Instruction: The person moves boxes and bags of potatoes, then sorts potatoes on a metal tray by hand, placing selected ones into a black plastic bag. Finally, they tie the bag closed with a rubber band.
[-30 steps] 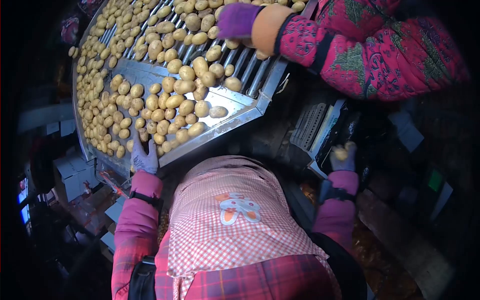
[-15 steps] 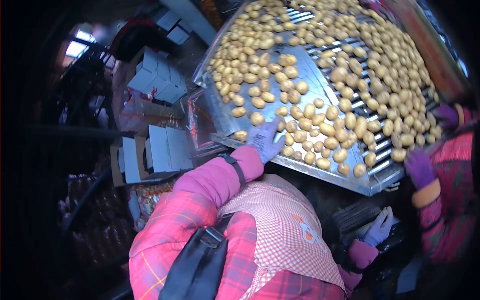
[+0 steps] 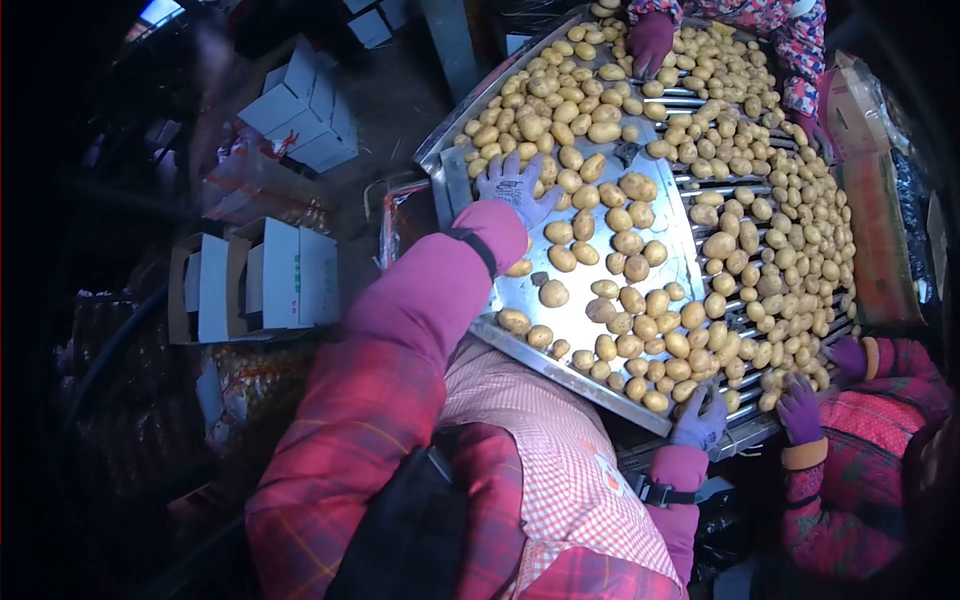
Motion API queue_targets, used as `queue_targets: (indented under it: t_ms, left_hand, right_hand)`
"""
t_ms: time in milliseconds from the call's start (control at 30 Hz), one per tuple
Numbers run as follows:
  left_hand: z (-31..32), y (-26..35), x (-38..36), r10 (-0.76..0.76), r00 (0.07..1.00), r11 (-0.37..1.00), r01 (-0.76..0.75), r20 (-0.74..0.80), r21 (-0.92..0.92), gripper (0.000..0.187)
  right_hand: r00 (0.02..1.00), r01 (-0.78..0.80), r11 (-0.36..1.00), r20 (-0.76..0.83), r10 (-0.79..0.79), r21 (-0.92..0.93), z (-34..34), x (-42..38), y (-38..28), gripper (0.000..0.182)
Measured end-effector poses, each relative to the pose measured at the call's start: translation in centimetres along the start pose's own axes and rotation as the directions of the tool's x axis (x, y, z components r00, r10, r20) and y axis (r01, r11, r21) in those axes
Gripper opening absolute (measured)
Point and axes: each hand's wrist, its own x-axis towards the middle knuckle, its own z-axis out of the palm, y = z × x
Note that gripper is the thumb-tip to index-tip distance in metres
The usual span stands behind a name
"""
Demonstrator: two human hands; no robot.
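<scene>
Potatoes (image 3: 553, 293) on metal sorting table (image 3: 570, 380), loose on the smooth sheet, crowded over the rollers (image 3: 735, 188). Left hand (image 3: 513, 188), gloved, palm down, fingers spread, over the sheet at the potatoes near the left rim. Right hand (image 3: 700, 420), gloved, at the near rim beside the potato cluster, fingers bent; cannot tell if it pinches one. Bare metal shows between left hand and near rim, in patches among the potatoes; the roller side is packed, little room. Near rim runs slantwise, several potatoes close along it. Potatoes mostly oval, long axes mixed, no shared direction; the big one (image 3: 637, 186) right of left hand lies roughly crosswise. Co-worker's purple gloves (image 3: 799, 410) at right rim, another co-worker's maroon glove (image 3: 652, 42) on far side. White boxes (image 3: 315, 275) stand apart, left of table.
</scene>
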Motion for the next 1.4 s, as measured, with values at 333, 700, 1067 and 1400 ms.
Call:
queue_targets:
  t_ms: [333,700,1067,1400]
  left_hand:
    - [-4.1,9.6,-5.7,0.430,0.855,0.892,-0.354,0.290,-0.282,0.067]
    - [-1.7,-0.6,13.9,-0.149,0.982,0.964,0.171,0.118,-0.204,0.071]
    - [3.5,1.5,14.0,0.130,0.977,0.991,-0.132,0.171,0.004,0.056]
    - [-0.8,6.2,4.7,0.574,0.818,0.764,-0.514,0.048,-0.390,0.059]
  right_hand:
    - [1.000,0.003,0.984,-0.009,-0.005,-0.176,0.2,-0.2,-0.4,0.036]
    - [0.993,-0.088,0.992,0.073,0.094,-0.085,0.0,0.3,-1.1,0.038]
    - [0.998,0.017,0.991,0.067,-0.008,-0.136,-0.1,0.3,-0.8,0.021]
    - [0.995,-0.040,0.992,0.083,0.050,-0.119,-0.1,0.3,-1.3,0.031]
